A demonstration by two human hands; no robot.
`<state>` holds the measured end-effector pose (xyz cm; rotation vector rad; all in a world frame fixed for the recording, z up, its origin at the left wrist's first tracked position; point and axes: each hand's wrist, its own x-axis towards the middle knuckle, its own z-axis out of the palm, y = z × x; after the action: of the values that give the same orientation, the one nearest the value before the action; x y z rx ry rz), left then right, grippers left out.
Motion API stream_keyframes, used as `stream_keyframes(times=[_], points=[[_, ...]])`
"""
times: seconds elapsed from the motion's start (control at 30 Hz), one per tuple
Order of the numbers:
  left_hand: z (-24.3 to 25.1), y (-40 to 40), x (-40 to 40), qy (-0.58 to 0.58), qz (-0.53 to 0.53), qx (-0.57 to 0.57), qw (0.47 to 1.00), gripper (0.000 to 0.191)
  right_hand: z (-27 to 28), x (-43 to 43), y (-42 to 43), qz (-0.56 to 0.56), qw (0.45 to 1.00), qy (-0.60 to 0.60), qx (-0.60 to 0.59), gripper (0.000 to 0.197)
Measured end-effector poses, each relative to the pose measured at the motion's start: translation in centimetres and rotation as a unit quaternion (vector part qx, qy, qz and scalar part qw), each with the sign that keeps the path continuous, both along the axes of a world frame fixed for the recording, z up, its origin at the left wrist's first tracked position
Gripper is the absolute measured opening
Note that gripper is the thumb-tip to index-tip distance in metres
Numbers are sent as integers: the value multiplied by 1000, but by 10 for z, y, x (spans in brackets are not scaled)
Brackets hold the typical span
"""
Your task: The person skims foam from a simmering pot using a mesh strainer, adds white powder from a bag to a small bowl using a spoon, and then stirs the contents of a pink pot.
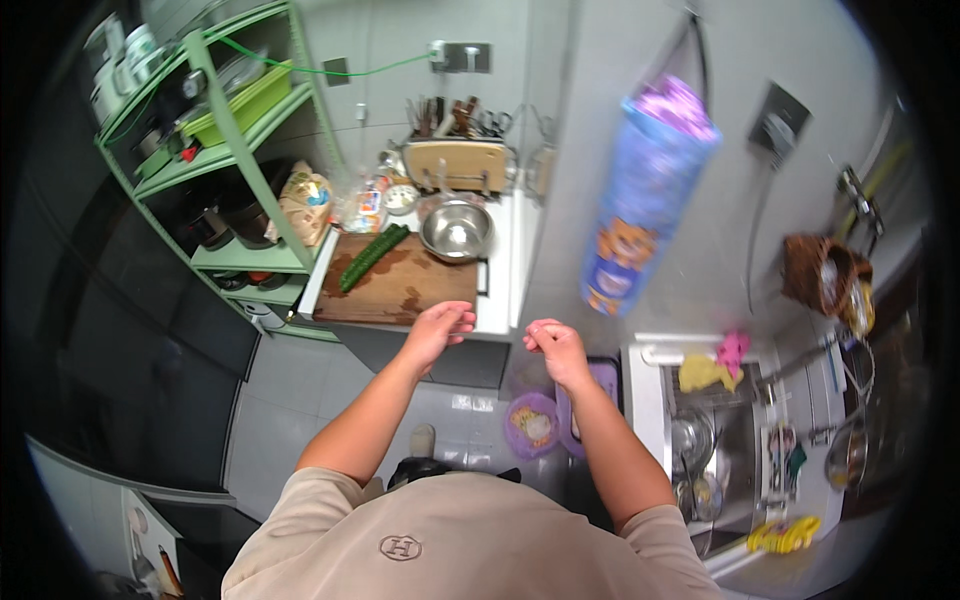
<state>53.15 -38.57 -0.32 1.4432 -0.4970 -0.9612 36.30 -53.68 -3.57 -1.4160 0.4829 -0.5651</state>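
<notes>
My left hand is in front of the near edge of a wooden cutting board, fingers loosely bent and apart, holding nothing. Curled fingers close my right hand, raised to the right of the counter; no object shows in it. On the board, a green cucumber lies aslant towards the left. A steel mixing bowl overlaps the board's far right corner. Water marks darken the wood in patches.
Left of the counter stands a green metal shelf. Behind are a knife rack and an upright light board. A blue bag hangs at right, above a sink. A purple bin stands on the floor.
</notes>
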Motion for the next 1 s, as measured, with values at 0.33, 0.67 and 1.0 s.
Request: stream_keyframes(times=[0.33, 0.67, 1.0], points=[[-10, 45, 231, 26, 93, -57, 994, 28, -5, 255, 14, 37, 997, 40, 49, 34], [-13, 12, 344, 66, 66, -78, 993, 29, 31, 353, -16, -3, 994, 97, -45, 31], [-33, -48, 414, 38, 86, -1, 996, 31, -30, 481, -73, 17, 974, 102, -201, 31]])
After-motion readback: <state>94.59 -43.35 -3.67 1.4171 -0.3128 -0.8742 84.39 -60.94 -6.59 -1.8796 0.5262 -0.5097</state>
